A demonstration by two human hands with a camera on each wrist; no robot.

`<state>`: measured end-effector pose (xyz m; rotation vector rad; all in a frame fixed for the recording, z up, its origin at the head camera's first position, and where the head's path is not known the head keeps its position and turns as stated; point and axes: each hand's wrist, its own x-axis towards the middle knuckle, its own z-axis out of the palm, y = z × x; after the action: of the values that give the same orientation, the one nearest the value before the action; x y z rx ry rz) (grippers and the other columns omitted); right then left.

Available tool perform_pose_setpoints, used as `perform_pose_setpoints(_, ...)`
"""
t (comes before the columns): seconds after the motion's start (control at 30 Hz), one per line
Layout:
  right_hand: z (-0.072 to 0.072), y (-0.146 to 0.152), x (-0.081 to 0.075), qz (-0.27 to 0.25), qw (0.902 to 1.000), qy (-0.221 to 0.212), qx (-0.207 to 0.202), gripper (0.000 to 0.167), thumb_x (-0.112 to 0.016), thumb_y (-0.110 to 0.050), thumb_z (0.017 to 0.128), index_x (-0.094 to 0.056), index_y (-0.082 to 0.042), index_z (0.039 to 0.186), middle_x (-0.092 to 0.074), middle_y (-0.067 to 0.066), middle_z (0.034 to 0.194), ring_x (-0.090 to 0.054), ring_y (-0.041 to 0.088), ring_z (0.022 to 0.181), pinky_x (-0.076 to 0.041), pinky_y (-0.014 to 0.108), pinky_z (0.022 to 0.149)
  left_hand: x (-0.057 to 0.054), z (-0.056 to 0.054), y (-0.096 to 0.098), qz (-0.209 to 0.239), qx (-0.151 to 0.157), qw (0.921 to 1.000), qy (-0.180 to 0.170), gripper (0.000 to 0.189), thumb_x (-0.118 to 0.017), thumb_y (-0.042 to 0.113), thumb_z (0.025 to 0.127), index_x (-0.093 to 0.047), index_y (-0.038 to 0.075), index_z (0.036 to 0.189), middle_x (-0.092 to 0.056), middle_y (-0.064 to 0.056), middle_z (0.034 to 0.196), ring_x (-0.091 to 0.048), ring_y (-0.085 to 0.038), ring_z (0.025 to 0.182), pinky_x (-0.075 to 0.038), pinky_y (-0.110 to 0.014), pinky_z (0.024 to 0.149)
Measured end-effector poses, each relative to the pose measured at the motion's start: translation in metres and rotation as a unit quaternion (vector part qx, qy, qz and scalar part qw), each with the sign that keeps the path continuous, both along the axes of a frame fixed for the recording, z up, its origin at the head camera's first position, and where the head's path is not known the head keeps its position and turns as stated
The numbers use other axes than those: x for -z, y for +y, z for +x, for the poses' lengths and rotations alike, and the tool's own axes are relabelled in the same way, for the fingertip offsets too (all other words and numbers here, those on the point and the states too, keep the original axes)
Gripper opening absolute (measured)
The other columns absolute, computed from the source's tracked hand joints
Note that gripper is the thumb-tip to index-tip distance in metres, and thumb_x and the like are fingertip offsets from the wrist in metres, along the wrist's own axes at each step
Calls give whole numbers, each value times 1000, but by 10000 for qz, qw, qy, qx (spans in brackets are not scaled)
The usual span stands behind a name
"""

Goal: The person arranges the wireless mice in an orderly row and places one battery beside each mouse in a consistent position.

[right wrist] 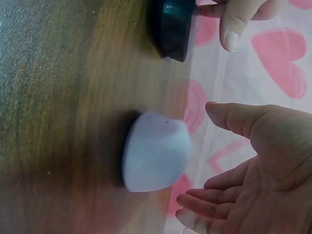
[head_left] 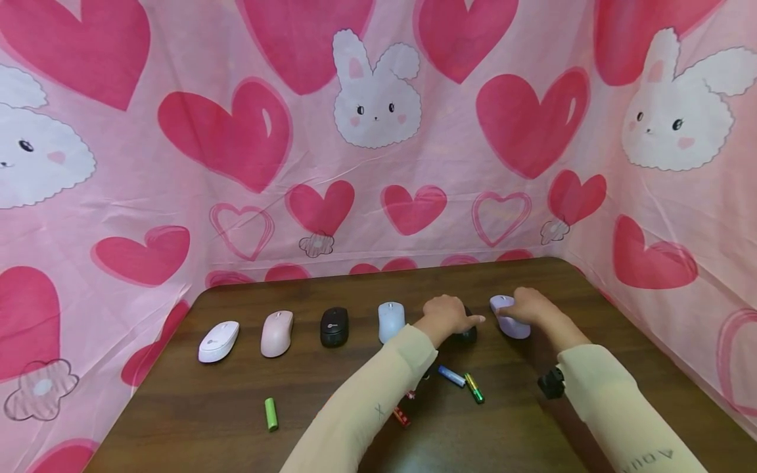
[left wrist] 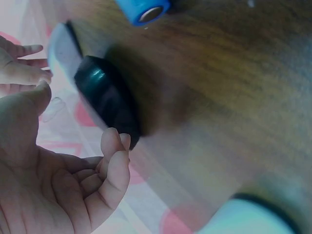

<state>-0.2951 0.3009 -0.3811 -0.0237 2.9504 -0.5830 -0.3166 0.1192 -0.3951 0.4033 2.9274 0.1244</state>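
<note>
My left hand [head_left: 446, 314] is over the second black computer mouse [head_left: 468, 334], which it partly covers. In the left wrist view, the fingers of that hand are loosely bent beside one end of the black mouse [left wrist: 109, 95]; whether they touch it I cannot tell. My right hand [head_left: 528, 306] hovers at the purple mouse [head_left: 512, 323]. Seen from the right wrist, thumb and fingers are spread to either side above the purple mouse [right wrist: 157, 152], with a gap between them and it. Both mice sit on the table.
Further left in the row stand a light blue mouse [head_left: 390, 320], a black mouse [head_left: 334, 327], a pink mouse [head_left: 276, 334] and a white mouse [head_left: 219, 341]. Batteries lie nearer: light green [head_left: 271, 414], red [head_left: 401, 416], blue [head_left: 452, 376], green-yellow [head_left: 474, 388]. Heart-patterned cloth surrounds the wooden table [head_left: 195, 401].
</note>
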Motion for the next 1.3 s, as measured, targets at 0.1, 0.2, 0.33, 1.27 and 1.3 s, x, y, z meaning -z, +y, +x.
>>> perform_pose_setpoints(0.1, 2, -2, -4, 49, 10000, 73, -27, 53, -67, -26, 89, -53, 22, 104, -58, 26, 91, -56, 34, 80, -51, 47, 70, -4, 0, -4, -66, 143, 9999, 71, 68, -47, 77, 83, -72, 22, 114, -66, 1, 106, -56, -16, 76, -48, -33, 63)
perform_pose_setpoints(0.2, 4, -5, -7, 77, 9999, 102, -17, 57, -66, -27, 90, -50, 24, 108, -57, 31, 97, -57, 38, 87, -51, 50, 74, -9, 2, -9, -121, 257, 9995, 131, 68, -45, 77, 83, -72, 23, 115, -66, 2, 109, -58, -16, 79, -49, -33, 63)
perform_pose_setpoints(0.33, 8, -10, -10, 56, 9998, 164, -57, 63, -66, -28, 91, -45, 26, 113, -53, 37, 105, -56, 44, 94, -51, 53, 77, -15, 5, -17, -94, 360, 9993, 82, 69, -44, 78, 84, -71, 23, 116, -66, 2, 110, -59, -15, 78, -49, -32, 61)
perform_pose_setpoints(1.27, 36, -50, -25, 181, 9962, 716, -467, 83, -68, -34, 90, -31, 27, 132, -38, 46, 131, -40, 57, 121, -33, 65, 96, -57, 27, -82, 239, 938, 9953, 35, 68, -45, 74, 86, -74, 16, 108, -68, 0, 103, -60, -16, 79, -50, -36, 63)
perform_pose_setpoints(1.3, 37, -51, -25, 174, 9962, 704, -493, 84, -68, -35, 90, -30, 27, 132, -37, 46, 132, -37, 58, 123, -31, 66, 97, -57, 28, -85, 219, 930, 9954, 30, 69, -45, 74, 86, -73, 16, 109, -68, -1, 103, -60, -16, 79, -50, -36, 62)
